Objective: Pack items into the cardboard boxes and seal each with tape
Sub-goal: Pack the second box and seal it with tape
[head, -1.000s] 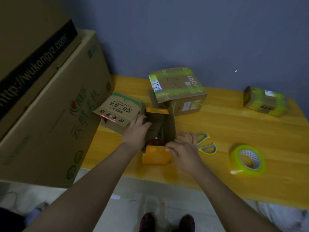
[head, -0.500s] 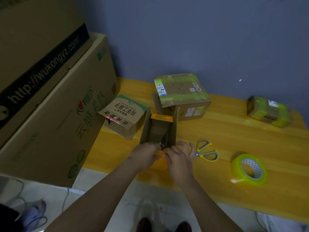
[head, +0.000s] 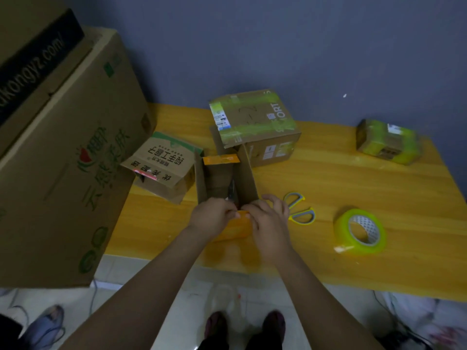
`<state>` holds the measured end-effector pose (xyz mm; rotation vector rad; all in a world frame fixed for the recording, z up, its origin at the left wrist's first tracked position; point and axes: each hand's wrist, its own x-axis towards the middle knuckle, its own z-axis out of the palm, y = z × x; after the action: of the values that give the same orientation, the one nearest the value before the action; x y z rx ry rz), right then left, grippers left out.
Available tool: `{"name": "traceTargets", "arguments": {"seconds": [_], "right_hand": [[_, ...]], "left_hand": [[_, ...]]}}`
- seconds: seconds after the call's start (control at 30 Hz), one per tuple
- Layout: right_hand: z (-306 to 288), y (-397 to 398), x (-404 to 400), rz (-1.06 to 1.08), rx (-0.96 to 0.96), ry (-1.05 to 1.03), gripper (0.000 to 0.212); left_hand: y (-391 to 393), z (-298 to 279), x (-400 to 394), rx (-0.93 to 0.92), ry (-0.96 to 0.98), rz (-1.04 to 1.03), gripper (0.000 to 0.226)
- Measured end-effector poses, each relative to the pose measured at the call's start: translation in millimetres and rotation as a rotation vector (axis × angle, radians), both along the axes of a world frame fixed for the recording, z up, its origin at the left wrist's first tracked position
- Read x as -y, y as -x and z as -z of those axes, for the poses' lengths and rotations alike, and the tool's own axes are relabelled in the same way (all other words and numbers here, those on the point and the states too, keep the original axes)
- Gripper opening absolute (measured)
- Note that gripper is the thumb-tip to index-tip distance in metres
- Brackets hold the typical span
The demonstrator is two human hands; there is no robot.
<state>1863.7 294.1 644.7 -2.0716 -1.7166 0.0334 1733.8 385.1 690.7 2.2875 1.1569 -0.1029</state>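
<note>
An open cardboard box [head: 225, 183] stands at the centre of the frame on the yellow table [head: 328, 188], its side flaps upright and an orange-taped flap [head: 221, 159] at its far end. Something dark lies inside, too dim to make out. At the box's near end both hands meet over an orange near flap [head: 235, 229]. The left hand [head: 212, 218] has its fingers curled and pinching the top edge of that flap; the right hand [head: 267, 221] grips the same edge just beside it, thumb and forefinger pinching, the other fingers loosely spread toward the right.

Just right of the right hand lie scissors [head: 300, 210] with yellow and grey handles, flat on the table. Further right, toward the lower right of the table, a roll of yellow-green tape [head: 360, 232] lies on its side. Directly behind the open box sits a taped box [head: 255, 122] banded with green tape. To the left of the open box a printed carton [head: 161, 165] rests tilted. At the upper right a small wrapped parcel [head: 388, 141] sits near the wall. A large cardboard carton [head: 63, 160] fills the left of the frame. Below, the floor shows the person's shoes [head: 245, 327].
</note>
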Motion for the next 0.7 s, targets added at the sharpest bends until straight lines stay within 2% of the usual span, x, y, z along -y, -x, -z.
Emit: {"name": "traceTargets", "arguments": {"seconds": [0.1,0.17,0.27,0.37,0.47,0.6,0.7], "right_hand": [[-15,-8,10,-0.061,-0.150,-0.102,0.045],[-22,-19,22,-0.024,-0.204,-0.152,0.049],[-21,-49,49,0.091,-0.250,-0.158,0.043],[-16,-90,75,0.164,-0.247,-0.115,0.040],[-12,-134,98,0.231,-0.233,-0.060,0.034],[3,-192,129,0.265,-0.254,0.122,0.036],[13,-225,142,0.185,-0.149,0.336,0.045]], "left_hand": [[-11,-8,1,-0.095,-0.037,0.028,0.027],[-22,-13,7,-0.086,-0.153,0.075,0.034],[-46,-19,24,0.078,-0.324,0.131,0.040],[-79,-22,46,0.239,-0.362,0.218,0.031],[-118,-14,68,0.271,-0.309,0.255,0.031],[-170,9,99,0.157,-0.154,0.229,0.039],[-199,37,116,0.064,-0.011,0.165,0.044]]}}
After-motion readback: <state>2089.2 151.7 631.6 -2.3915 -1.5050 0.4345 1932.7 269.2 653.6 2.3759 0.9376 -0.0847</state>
